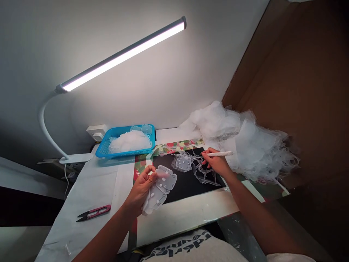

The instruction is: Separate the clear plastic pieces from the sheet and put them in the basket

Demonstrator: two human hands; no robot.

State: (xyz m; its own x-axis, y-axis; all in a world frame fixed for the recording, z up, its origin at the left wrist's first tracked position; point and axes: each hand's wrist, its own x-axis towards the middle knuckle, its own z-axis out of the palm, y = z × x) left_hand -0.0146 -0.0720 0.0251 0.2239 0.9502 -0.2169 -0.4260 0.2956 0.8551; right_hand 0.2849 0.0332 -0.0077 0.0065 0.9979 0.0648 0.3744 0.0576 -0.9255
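Note:
My left hand (142, 190) is closed around a strip of clear moulded plastic pieces (161, 189), held just above the black mat (188, 182). My right hand (216, 162) grips a thin white stick-like tool (219, 154), its tip pointing left, over the mat's right side. Below that hand lies tangled clear plastic trim (203, 173). Another clear plastic piece (182, 163) rests on the mat between my hands.
A blue basket (105, 148) of white plastic bits stands at the back left. A lit desk lamp (122, 56) arches overhead. Red thread snips (94, 213) lie front left. A heap of clear plastic scraps (245, 142) fills the right, against a cardboard wall (300, 72).

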